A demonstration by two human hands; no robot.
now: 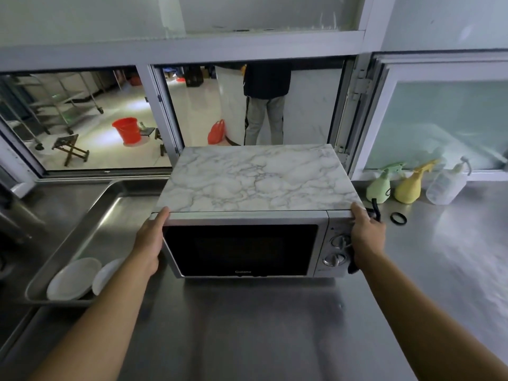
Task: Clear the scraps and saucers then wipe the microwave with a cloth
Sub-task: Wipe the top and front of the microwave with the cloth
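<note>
A silver microwave (247, 243) with a marble-patterned top and a dark closed door stands on the steel counter. My left hand (149, 240) grips its left side, thumb on the top front corner. On the right side my right hand (367, 235) holds the microwave by the control knobs, thumb on the top edge. Two white saucers (74, 279) lie in a steel tray (110, 204) to the left of the microwave. No cloth is in view.
Green (380, 187), yellow (409, 187) and clear (446, 185) spray bottles stand at the right behind the microwave, with a black ring (398, 218) on the counter beside them. Behind the microwave an open hatch shows a person standing and a red bucket (126, 130).
</note>
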